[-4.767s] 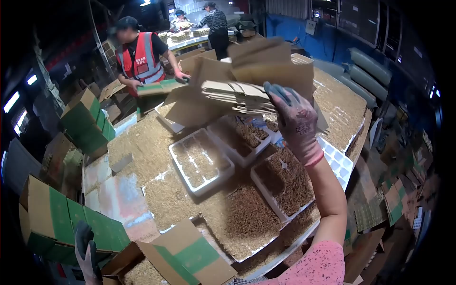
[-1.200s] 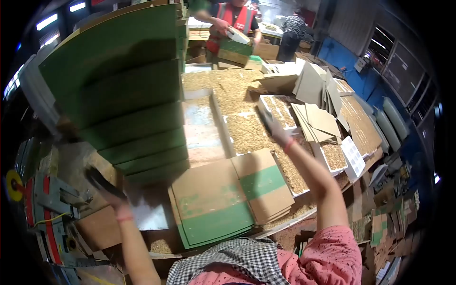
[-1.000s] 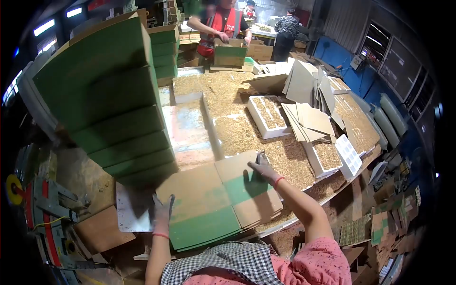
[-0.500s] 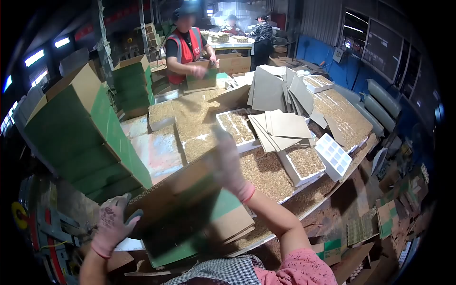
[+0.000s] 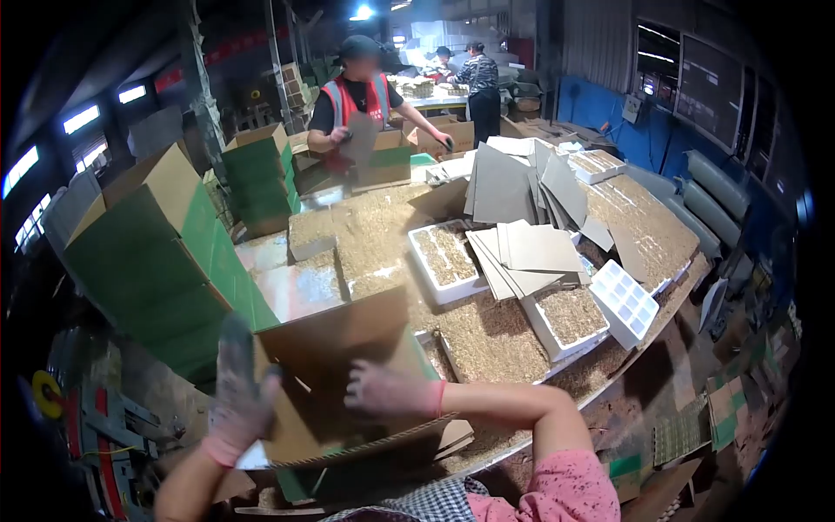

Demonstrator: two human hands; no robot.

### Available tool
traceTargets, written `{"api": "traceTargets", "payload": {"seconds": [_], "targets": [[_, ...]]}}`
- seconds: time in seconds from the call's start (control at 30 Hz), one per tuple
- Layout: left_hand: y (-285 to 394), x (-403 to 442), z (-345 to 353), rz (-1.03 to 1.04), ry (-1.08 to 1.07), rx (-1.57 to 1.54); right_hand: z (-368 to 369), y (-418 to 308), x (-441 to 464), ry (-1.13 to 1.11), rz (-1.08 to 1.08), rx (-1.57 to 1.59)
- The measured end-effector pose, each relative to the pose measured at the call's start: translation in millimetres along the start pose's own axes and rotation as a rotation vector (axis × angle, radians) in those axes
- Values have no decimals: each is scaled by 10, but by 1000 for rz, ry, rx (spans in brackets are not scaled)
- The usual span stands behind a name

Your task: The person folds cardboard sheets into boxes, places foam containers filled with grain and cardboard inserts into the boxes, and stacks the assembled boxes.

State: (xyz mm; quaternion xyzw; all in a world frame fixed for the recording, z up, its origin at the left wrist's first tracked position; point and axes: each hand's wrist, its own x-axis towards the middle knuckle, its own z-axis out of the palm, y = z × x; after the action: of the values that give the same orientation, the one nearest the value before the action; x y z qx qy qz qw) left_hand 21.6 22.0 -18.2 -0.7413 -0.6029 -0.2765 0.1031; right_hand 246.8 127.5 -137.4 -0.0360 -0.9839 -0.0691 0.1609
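Note:
An open cardboard carton [image 5: 335, 344], brown inside and green outside, stands in front of me at the near edge of the table. My left hand [image 5: 239, 396], gloved, lies along the carton's left side with fingers stretched upward and thumb apart. My right hand [image 5: 390, 389], also gloved, is over the carton's opening; its fingers are slightly bent and apart, with nothing visible in them. Whether its fingertips touch the cardboard inside I cannot tell. Flat cardboard pieces [image 5: 454, 438] lie just right of the carton, partly hidden by it.
Tall green cartons [image 5: 143, 278] are stacked at left. On the husk-covered table [image 5: 496, 335] are white foam trays [image 5: 445, 261], an upright foam grid [image 5: 624, 304] and grey cardboard sheets [image 5: 539, 248]. Across it, a person in a red vest [image 5: 357, 104] holds a sheet beside another carton.
The flattened carton is now opened into a box shape. My right hand has come down to its opening, and my left hand has turned flat along its side. The view has shifted slightly.

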Motion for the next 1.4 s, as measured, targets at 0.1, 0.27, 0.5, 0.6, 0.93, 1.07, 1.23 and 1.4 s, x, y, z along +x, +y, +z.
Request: {"api": "traceTargets", "payload": {"seconds": [0.1,0.27,0.5,0.6,0.93,1.07,1.23,1.4], "targets": [[534,189,318,795,-227,-287,-405,361,311,377,59,-29],[612,2,1270,751,-752,-493,-904,1302,519,523,720,-399],[784,304,303,616,-538,39,-270,288,-351,22,793,232],[30,205,704,333,-343,197,-189,124,-656,610,970,936],[-1027,-1195,1089,-417,-43,-1874,-1454,-538,-191,597,756,1250],[-1233,-1292,1006,-435,-144,-1225,-966,-892,689,231,424,317],[-512,-859,318,-481,12,-691,69,-1551,904,77,133,149],[-477,-910,477,-653,137,-1445,-333,-843,-1200,713,1394,499]]}}
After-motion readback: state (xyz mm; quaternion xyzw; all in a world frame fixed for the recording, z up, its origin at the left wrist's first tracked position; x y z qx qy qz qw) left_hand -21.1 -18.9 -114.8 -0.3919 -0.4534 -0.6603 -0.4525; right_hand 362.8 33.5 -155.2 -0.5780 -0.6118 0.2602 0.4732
